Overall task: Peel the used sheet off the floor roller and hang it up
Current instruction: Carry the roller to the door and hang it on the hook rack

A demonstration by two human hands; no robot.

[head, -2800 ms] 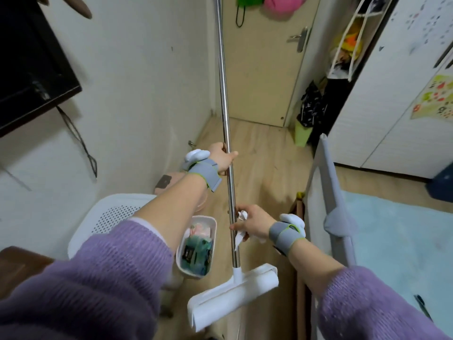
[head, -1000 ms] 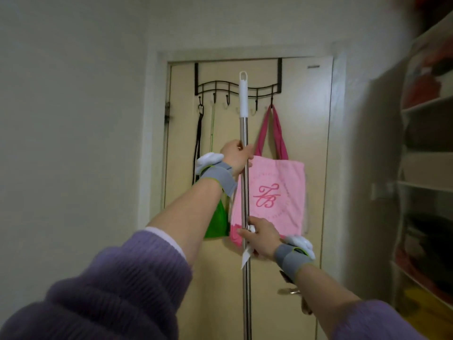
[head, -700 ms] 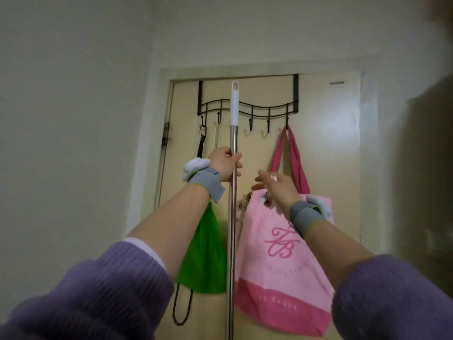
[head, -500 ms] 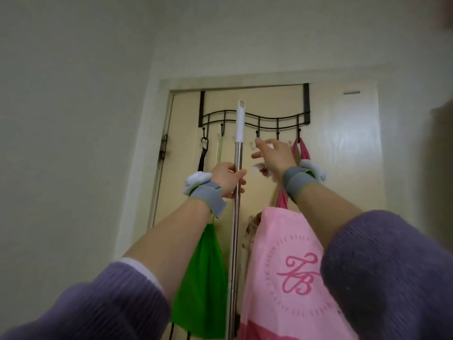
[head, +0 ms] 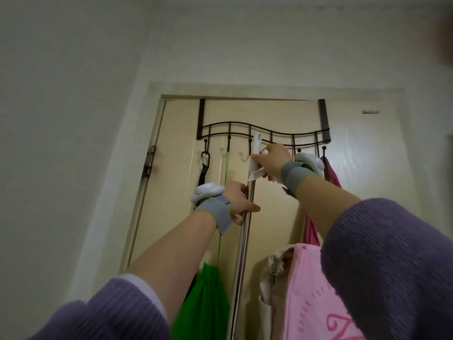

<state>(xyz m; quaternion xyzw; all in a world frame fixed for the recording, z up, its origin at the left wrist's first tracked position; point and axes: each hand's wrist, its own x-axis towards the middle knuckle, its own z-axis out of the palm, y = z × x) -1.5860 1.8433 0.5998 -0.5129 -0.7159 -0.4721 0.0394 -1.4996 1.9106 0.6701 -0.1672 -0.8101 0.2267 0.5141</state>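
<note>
The floor roller's steel pole (head: pixel 241 253) stands upright against the door, its white tip (head: pixel 257 143) level with the black over-door hook rack (head: pixel 262 130). My left hand (head: pixel 239 202) grips the pole just below the white tip. My right hand (head: pixel 273 161) pinches the white tip beside a rack hook, with a crumpled white used sheet (head: pixel 255 174) trapped between its fingers. The roller head is below the frame, out of sight.
A green drawstring bag (head: pixel 204 298) hangs from the rack left of the pole, a black strap (head: pixel 203 168) further left. A pink tote bag (head: pixel 316 290) and a beige pouch (head: pixel 274 271) hang to the right. The wall (head: pixel 73 119) is close on the left.
My view tilted up from the floor to the door top. My right hand left the lower pole and rose to the white tip. The pole went up until its tip reached the hooks.
</note>
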